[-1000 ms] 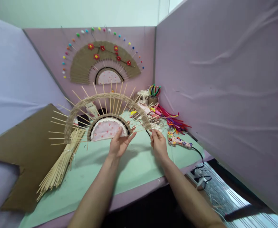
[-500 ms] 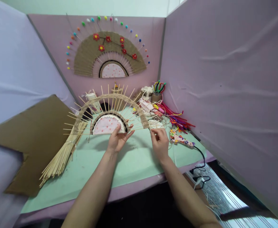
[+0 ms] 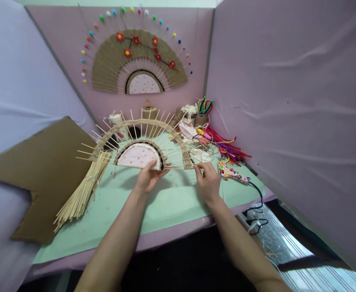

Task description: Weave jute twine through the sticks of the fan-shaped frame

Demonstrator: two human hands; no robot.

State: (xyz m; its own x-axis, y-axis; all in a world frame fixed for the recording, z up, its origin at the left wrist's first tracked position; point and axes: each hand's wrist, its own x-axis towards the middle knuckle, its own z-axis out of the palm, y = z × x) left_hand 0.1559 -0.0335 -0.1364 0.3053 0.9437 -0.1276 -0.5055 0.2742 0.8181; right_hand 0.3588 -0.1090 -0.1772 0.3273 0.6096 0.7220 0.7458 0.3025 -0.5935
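Note:
A half-round fan frame (image 3: 139, 156) of thin sticks is held up above the table. A woven twine band (image 3: 144, 121) arches across its sticks, and a pink spotted cloth half-circle with a black edge fills its centre. My left hand (image 3: 149, 177) grips the fan at the lower right of that centre, thumb in front and fingers behind. At the band's lower right end, my right hand (image 3: 207, 181) is closed in a pinch by a stick tip. Whether it pinches the stick or twine there is too small to tell.
A finished fan (image 3: 141, 50) hangs on the back wall. Left lie a stick bundle (image 3: 80, 194) and cardboard (image 3: 28, 174). On the right are a glue gun (image 3: 234, 175) with a cord, coloured pipe cleaners (image 3: 226, 152), tangled twine and a cup of scissors (image 3: 201, 118).
The fan has tilted slightly, its right end lower and its left end higher. My right hand has shifted a little to the right, still pinched. The camera view has moved slightly.

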